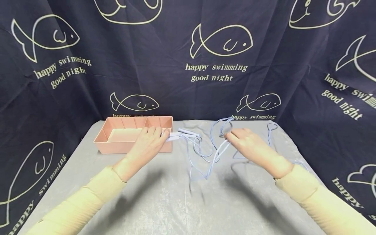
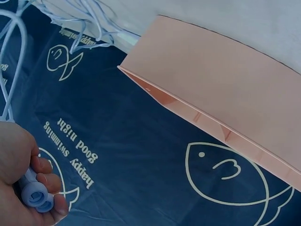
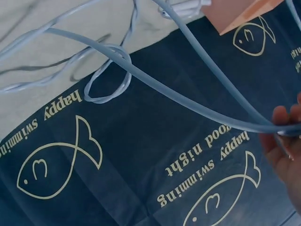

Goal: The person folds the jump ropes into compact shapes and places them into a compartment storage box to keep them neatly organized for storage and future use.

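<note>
My left hand (image 1: 149, 140) grips two light blue skipping rope handles (image 2: 35, 194), their ends poking out past the curled fingers in the left wrist view. In the head view this hand is in front of the pink bin's right part, and the handles (image 1: 174, 136) point right. Pale blue cord (image 1: 217, 156) hangs in loose loops between the hands. My right hand (image 1: 249, 142) pinches a bend of the cord (image 3: 164, 94) above the table. Another light blue handle (image 1: 188, 132) lies behind the cord.
The pink bin (image 1: 113, 148), with an inner divider, stands at the table's back left. More cord (image 1: 269, 133) lies on the right side of the grey-covered table (image 1: 176, 209), some twisted into a loop. Dark fish-print curtains (image 1: 164, 65) enclose the back and sides.
</note>
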{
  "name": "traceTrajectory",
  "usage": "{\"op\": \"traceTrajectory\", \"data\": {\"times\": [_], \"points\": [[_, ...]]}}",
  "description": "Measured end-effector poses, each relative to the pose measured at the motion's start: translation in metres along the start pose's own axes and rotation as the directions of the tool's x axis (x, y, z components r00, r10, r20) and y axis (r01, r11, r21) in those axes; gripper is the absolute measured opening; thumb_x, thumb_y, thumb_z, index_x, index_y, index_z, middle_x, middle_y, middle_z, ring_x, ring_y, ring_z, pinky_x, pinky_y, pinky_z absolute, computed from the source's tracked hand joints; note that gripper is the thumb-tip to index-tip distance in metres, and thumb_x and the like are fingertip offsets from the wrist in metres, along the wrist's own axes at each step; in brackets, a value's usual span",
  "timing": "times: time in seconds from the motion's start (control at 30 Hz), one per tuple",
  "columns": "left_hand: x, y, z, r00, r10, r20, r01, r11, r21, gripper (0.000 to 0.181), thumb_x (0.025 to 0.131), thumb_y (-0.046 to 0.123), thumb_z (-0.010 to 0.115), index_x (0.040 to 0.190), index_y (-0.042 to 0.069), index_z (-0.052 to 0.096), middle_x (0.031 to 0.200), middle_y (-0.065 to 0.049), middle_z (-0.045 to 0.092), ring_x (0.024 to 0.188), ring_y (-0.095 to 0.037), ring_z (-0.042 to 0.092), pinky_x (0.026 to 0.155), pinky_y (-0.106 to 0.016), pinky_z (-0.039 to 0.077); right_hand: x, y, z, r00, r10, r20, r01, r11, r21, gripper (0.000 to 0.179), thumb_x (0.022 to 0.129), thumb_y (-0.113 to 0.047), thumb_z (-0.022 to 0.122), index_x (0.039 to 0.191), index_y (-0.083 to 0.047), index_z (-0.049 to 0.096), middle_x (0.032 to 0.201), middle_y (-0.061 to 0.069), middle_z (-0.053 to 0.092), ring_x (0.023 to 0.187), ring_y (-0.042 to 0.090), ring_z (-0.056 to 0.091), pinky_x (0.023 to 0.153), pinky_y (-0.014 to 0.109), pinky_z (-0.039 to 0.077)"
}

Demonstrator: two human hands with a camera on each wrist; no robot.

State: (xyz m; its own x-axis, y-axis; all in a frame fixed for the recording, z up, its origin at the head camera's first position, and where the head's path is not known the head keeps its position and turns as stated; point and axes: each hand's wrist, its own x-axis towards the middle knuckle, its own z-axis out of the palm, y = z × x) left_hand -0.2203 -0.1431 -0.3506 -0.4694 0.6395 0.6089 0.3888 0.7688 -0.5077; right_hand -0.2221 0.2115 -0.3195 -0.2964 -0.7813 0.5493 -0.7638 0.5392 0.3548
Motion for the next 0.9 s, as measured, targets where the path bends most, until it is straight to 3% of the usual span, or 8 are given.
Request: {"op": "traceTrajectory", "data": {"times": [0.2,0.33,0.47,0.67,0.9], "points": [[0.004,0.004,-0.004,1.0,0.0,-0.01,0.0,1.0,-0.002,0.007,0.092,0.011,0.048,0.097,0.007,0.048,0.074,-0.007,0.045,0.062,-0.024,0.043,0.057,-0.031,0.03,0.01,0.003,-0.006,0.988,0.056,-0.142,-0.062,0.998,-0.034,0.005,0.087,-0.002,0.05,0.091,-0.001,0.053,0.079,0.009,0.052,0.074,0.031,0.057,0.065,0.04,0.045],[0.01,0.009,-0.007,1.0,0.017,-0.005,-0.017,1.0,-0.002,0.008,0.091,0.01,0.051,0.098,0.008,0.047,0.075,-0.006,0.045,0.063,-0.024,0.045,0.058,-0.031,0.031,0.021,-0.001,-0.013,0.985,0.059,-0.164,-0.071,0.995,-0.069,0.017,0.097,-0.012,0.04,0.088,-0.004,0.052,0.077,0.007,0.05,0.067,0.027,0.052,0.056,0.036,0.043],[0.02,0.016,-0.006,0.999,0.04,-0.012,-0.041,0.999,-0.024,0.01,0.089,0.007,0.049,0.099,0.009,0.049,0.078,-0.007,0.047,0.065,-0.025,0.045,0.058,-0.032,0.032,0.038,-0.008,-0.02,0.988,0.06,-0.142,-0.077,0.99,-0.115,0.019,0.097,-0.012,0.038,0.082,-0.005,0.047,0.071,0.006,0.044,0.059,0.024,0.045,0.047,0.032,0.035],[0.033,0.032,-0.004,0.993,0.102,-0.061,-0.103,0.995,-0.016,0.012,0.092,0.01,0.044,0.102,0.009,0.051,0.08,-0.005,0.051,0.067,-0.023,0.048,0.059,-0.031,0.033,0.06,-0.011,-0.023,0.993,0.108,-0.044,-0.113,0.984,-0.135,0.01,0.088,0.001,0.044,0.08,-0.006,0.042,0.066,0.004,0.041,0.053,0.022,0.044,0.041,0.031,0.033],[0.038,0.041,-0.009,0.984,0.162,-0.075,-0.161,0.987,0.025,0.029,0.093,0.014,0.034,0.111,0.007,0.055,0.086,-0.004,0.053,0.074,-0.021,0.049,0.062,-0.031,0.034,0.069,-0.002,-0.016,0.991,0.136,-0.017,-0.136,0.973,-0.186,0.011,0.085,0.002,0.046,0.079,-0.006,0.042,0.064,0.006,0.043,0.051,0.023,0.047,0.036,0.032,0.031]]}}
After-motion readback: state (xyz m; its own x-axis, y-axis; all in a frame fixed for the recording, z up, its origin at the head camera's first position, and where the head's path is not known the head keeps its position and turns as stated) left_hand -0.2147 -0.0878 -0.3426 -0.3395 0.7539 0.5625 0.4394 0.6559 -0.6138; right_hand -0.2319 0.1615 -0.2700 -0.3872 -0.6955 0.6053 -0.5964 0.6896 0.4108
